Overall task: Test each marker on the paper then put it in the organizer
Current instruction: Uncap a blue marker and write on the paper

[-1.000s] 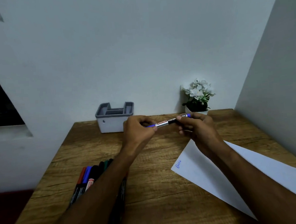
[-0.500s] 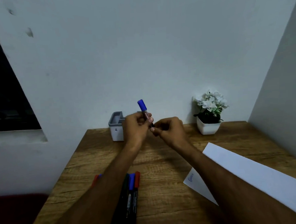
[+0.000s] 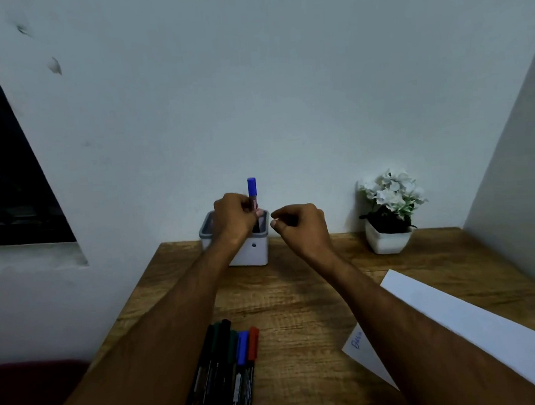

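Observation:
My left hand (image 3: 234,218) grips a capped blue marker (image 3: 252,189) upright, its lower end over the opening of the grey and white organizer (image 3: 256,251) at the back of the wooden table. My right hand (image 3: 302,226) hovers just right of the organizer with fingers loosely curled, holding nothing. Several capped markers (image 3: 235,357) lie in a row near the front of the table, beside my left forearm. A white sheet of paper (image 3: 474,330) with a small blue scribble at its corner lies on the right.
A white pot of white flowers (image 3: 387,213) stands at the back right of the table (image 3: 297,297). A wall closes off the back and another the right side. The table's left edge drops off beside a dark window opening.
My left hand carried the blue marker back and stood it over the organizer. My right hand let go of the marker and drew off to the right.

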The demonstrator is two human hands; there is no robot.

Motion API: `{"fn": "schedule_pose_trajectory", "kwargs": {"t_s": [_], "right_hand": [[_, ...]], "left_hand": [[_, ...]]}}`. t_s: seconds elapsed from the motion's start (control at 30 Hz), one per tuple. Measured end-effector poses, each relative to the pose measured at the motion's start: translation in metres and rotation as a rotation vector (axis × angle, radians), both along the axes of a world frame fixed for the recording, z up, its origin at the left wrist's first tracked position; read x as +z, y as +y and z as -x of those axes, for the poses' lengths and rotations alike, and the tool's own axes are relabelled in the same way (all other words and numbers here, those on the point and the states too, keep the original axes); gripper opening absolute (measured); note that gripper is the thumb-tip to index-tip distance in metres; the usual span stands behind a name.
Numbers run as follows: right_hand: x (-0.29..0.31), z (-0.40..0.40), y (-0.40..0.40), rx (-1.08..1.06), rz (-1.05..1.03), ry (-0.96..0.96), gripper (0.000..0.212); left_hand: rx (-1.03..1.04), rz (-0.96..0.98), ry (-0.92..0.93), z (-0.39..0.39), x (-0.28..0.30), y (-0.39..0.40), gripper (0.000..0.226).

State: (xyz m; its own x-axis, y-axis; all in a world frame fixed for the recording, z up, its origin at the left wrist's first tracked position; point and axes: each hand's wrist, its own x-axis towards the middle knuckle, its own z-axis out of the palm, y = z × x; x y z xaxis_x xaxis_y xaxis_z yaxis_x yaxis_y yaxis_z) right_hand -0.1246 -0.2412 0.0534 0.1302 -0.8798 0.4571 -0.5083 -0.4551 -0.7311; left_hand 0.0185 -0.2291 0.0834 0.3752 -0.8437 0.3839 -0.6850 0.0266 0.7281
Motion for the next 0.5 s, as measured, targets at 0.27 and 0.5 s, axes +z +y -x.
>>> {"fn": "schedule_pose_trajectory", "kwargs": {"t_s": [0.27, 0.5], "right_hand": [[-0.015, 0.006, 0.009, 0.002, -0.029, 0.016, 0.027], [-0.016, 0.009, 0.029, 0.019, -0.043, 0.038, 0.026]], "left_hand": [[0.020, 0.050, -0.021, 0.003, -0.015, 0.000, 0.019], [0.057, 0.183, 0.012, 0.001, -0.019, 0.029, 0.019]]}}
